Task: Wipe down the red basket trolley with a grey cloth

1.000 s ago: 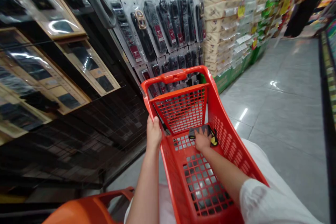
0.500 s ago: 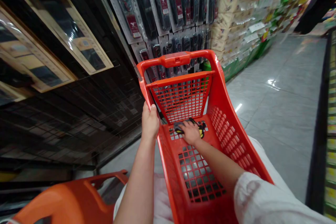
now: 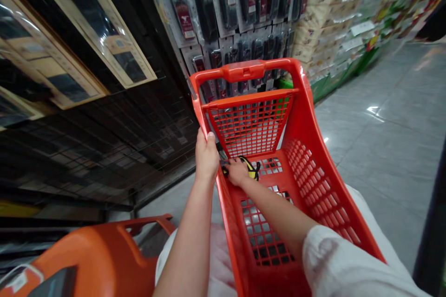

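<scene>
A red plastic shopping cart (image 3: 303, 116) stands in front of me in a shop aisle. My left hand (image 3: 206, 155) grips the cart's left rim, fingers wrapped over the edge. My right hand (image 3: 237, 171) reaches down into the basket and rests closed on a small black and yellow item (image 3: 250, 169) lying in the far left corner of the basket floor. Most of that item is hidden under the hand. My white sleeve (image 3: 344, 264) covers the right forearm.
A rack of packaged black goods (image 3: 244, 0) hangs straight ahead. Framed pictures (image 3: 114, 41) and dark wire shelving (image 3: 114, 144) line the left. Stacked boxes (image 3: 334, 23) run along the aisle at right. Grey tiled floor (image 3: 383, 148) lies to the right. An orange cart part (image 3: 101, 260) sits at lower left.
My right hand has slid the black and yellow item leftwards across the basket floor into the far left corner. The view has tipped down and nearer the cart.
</scene>
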Tool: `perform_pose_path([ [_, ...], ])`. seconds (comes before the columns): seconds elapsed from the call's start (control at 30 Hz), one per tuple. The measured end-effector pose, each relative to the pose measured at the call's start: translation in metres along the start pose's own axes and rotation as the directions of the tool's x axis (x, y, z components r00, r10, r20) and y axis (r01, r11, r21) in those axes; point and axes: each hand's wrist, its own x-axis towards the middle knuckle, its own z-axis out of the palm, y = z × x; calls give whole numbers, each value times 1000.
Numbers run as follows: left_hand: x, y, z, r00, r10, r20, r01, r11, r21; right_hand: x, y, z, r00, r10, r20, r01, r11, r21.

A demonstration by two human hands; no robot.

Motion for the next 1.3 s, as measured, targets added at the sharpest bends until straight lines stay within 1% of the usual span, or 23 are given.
perform_pose_path([
  [0.07,1,0,-1,1000,2,0,-2,1000,12,6,2,-8,994,-76,73,77,997,-5],
  [0.13,2,0,-2,1000,4,-2,-4,1000,20,3,8,-16,979,-143,143,148,989,-24],
  [0.23,2,1,-3,1000,16,1,-16,999,32,-19,15,-21,955,-215,204,230,972,-53],
  [0.3,2,0,-2,1000,27,2,-27,999,31,-44,11,-15,960,-216,177,231,970,-73],
  [0.43,2,-2,0,1000,20,4,-20,1000,-5,-94,-3,8,987,-148,68,155,983,-102],
  [0.5,3,-3,1,1000,17,3,-17,1000,-18,-105,2,15,981,-184,60,189,978,-91],
  [0.57,3,-3,1,1000,20,8,-20,1000,-14,-105,20,12,967,-229,114,239,968,-77],
  [0.6,3,-3,1,1000,24,12,-24,1000,-5,-102,32,8,967,-205,149,218,973,-75],
  [0.63,4,-2,1,999,30,14,-30,1000,6,-98,45,2,976,-129,177,144,986,-78],
  [0.67,4,-2,1,999,35,16,-35,999,16,-93,56,-3,982,-4,190,21,996,-88],
  [0.7,4,-1,1,999,38,16,-38,999,22,-90,64,-7,973,137,187,-120,988,-98],
  [0.77,4,-1,1,999,40,12,-40,999,22,-86,66,-10,918,363,157,-349,931,-109],
  [0.8,4,-1,1,999,41,10,-41,999,20,-87,60,-7,898,414,147,-401,909,-110],
  [0.83,4,-2,1,999,43,7,-43,999,22,-89,50,-1,897,416,146,-404,908,-110],
  [0.87,4,-2,1,999,45,4,-45,999,27,-91,37,5,914,375,153,-362,926,-104],
  [0.93,4,-4,1,999,47,3,-47,998,39,-97,11,19,955,229,190,-218,973,-76],
  [0.97,4,-4,0,999,47,4,-47,998,39,-99,2,24,965,147,216,-138,989,-59],
  [1.03,4,-4,-1,999,47,10,-47,998,29,-101,-3,25,965,36,259,-27,999,-37],
  [1.07,4,-3,-1,999,45,11,-46,999,26,-100,3,21,963,28,269,-17,999,-41],
  [1.1,3,-3,-2,999,43,13,-43,999,24,-98,12,15,962,53,267,-41,998,-54],
  [1.17,3,-2,-2,999,33,14,-33,999,17,-93,37,1,953,196,230,-181,980,-86],
  [1.23,3,-1,-1,1000,22,10,-22,1000,-5,-87,56,-7,907,378,186,-366,926,-94],
  [1.3,3,-2,0,1000,14,-1,-14,999,-30,-82,59,-7,866,477,151,-470,879,-83],
])
